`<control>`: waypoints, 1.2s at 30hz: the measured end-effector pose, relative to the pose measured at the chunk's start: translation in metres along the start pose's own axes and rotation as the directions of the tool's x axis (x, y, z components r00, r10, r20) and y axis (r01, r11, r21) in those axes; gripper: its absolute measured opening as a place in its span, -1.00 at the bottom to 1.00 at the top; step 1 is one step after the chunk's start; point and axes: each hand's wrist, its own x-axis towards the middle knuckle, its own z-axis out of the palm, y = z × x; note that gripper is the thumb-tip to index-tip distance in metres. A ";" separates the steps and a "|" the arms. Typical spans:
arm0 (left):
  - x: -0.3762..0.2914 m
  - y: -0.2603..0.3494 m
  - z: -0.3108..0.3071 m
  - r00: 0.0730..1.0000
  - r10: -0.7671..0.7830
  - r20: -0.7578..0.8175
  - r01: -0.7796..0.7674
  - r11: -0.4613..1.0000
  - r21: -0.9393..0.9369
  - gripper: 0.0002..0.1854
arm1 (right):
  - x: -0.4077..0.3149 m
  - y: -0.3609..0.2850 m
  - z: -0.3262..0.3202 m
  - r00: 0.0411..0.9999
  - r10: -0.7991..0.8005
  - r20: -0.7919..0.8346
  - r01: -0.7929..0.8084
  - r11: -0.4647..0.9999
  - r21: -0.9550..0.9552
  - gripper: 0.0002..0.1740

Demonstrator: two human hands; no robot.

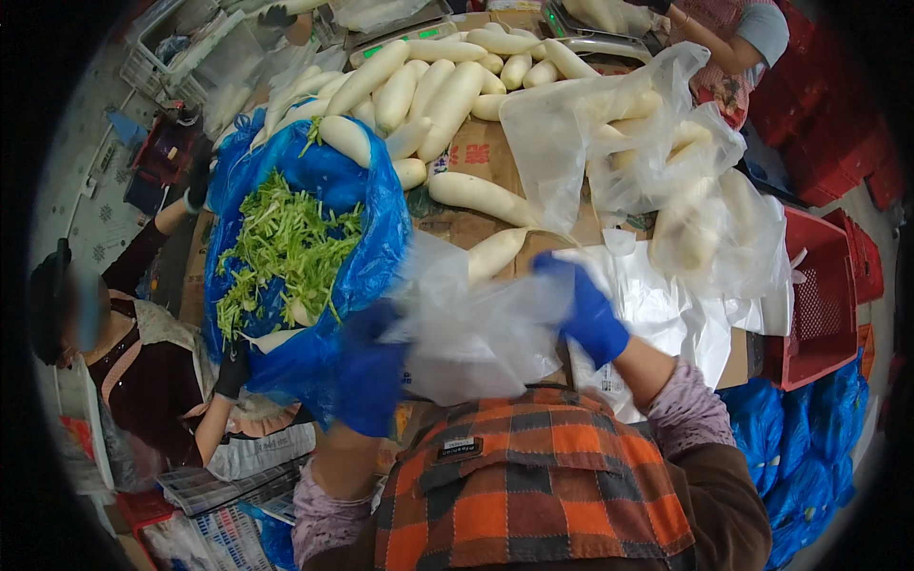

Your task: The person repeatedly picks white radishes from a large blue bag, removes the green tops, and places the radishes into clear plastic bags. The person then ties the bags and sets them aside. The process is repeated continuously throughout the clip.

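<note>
A translucent plastic bag (478,335), blurred by motion, is stretched between my two hands in front of my checked apron. My left hand (368,371), in a blue glove and strongly blurred, grips the bag's left side. On its right side, my right hand (585,307), gloved in blue too, holds the upper edge. Just beyond the bag lies a white radish (496,253), with a larger radish (485,198) behind it on the cardboard (471,146). A pile of flat white plastic bags (650,292) lies beside my right hand.
Chopped green stems (285,250) fill a blue plastic liner (389,214) at left, where a co-worker's gloved hand (234,367) reaches in. Many radishes (443,100) are heaped at the back near scales (400,39). Bagged radishes (685,214) and a red crate (821,307) stand right.
</note>
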 end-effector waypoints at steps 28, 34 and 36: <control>0.033 -0.052 -0.036 0.936 -0.337 0.100 0.352 0.903 -0.248 -0.35 | 0.288 0.197 0.146 0.734 0.657 -0.173 -0.413 0.633 0.654 -0.20; 0.035 -0.043 -0.023 0.958 -0.276 0.071 0.285 0.934 -0.217 -0.40 | 0.246 0.118 0.020 0.920 0.208 0.331 -0.342 0.018 0.940 -0.17; 0.038 -0.038 -0.019 0.966 -0.205 0.159 0.246 0.917 -0.312 -0.50 | 0.220 0.089 -0.013 0.951 0.079 0.300 -0.282 -0.186 0.941 -0.05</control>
